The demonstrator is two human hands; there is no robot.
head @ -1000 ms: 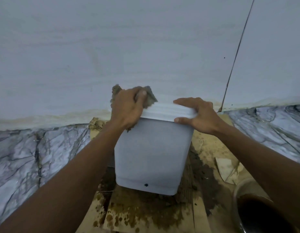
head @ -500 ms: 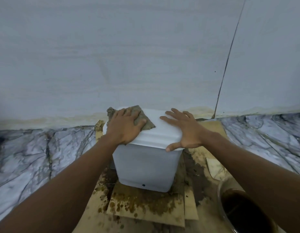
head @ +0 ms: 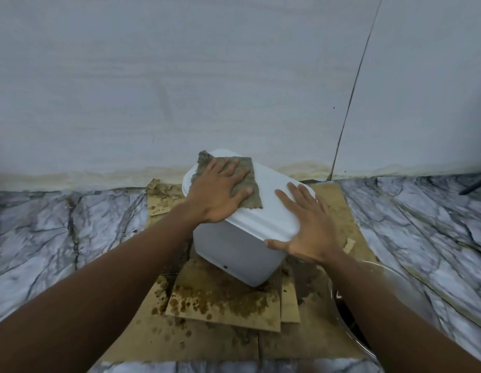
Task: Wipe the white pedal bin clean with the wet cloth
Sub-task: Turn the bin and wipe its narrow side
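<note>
My left grip (head: 220,192), fingers spread, presses the cloth (head: 243,161) onto the bin (head: 234,249) lid; right grip (head: 306,227), splayed beside it, is probably steadying.

One head-worn wide-angle view
It looks forward and down from close above the white pedal bin (head: 235,246), facing the wall (head: 180,76) beyond it.

Stained brown cardboard sheets (head: 223,300), layered. Grey-veined marble floor (head: 45,227) on either side of cardboard. Pale grey wall (head: 180,76) behind cardboard, base yellowed. Dark vertical seam (head: 351,109) right of cardboard.
</note>
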